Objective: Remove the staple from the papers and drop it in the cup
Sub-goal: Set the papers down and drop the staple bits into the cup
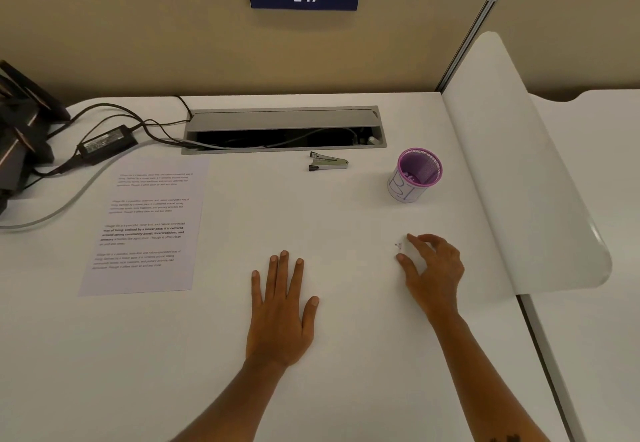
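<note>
Staple (398, 245) lies just beside right hand (434, 268) fingertips.

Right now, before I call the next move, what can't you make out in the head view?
- Staple: only a tiny speck on the desk by the right hand; too small to confirm.
- Cup: its own wall hides the bottom, and the bits inside are too blurred to identify.
- Papers: the print is too blurred to read, and no staple holes show.
- Black device: cut off by the left edge.
</note>
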Tool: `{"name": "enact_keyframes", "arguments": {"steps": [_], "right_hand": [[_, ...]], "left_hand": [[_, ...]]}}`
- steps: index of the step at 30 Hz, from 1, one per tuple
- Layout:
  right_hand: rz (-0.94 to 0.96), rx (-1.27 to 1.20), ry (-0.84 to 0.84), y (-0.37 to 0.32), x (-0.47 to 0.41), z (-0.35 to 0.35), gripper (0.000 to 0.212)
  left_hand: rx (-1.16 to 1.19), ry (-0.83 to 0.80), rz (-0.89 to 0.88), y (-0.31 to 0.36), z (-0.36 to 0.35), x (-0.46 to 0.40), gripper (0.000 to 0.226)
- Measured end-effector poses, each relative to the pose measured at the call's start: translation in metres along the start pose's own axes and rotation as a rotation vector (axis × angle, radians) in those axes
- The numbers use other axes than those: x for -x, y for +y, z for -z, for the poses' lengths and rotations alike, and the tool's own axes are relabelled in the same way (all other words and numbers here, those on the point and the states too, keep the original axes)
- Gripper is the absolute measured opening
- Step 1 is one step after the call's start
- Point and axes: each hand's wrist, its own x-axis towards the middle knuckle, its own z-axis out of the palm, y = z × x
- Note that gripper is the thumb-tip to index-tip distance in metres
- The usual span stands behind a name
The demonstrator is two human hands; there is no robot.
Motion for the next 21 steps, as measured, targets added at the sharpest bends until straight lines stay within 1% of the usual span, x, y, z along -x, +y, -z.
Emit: {"name": "enact_keyframes", "arguments": {"steps": [5,10,17,21], "right_hand": [[0.027,-0.014,0.027,-0.004,-0.01,0.0,0.028],[0.013,0.0,0.02,-0.007,-0.017,0.0,0.022],[0.028,0.019,0.077,-0.012,-0.017,0.0,0.013],[0.076,0.042,0.107,-0.014,-0.019,-0.002,0.008]], "left_hand": [[-0.009,-0.007,0.004,0.0,-0.001,0.0,0.073],[-0.011,-0.007,0.004,0.0,0.0,0.0,0.073],[-0.007,-0.006,0.006,0.0,-0.001,-0.001,0.073],[-0.001,-0.002,0.002,0.0,0.0,0.0,0.073]]}}
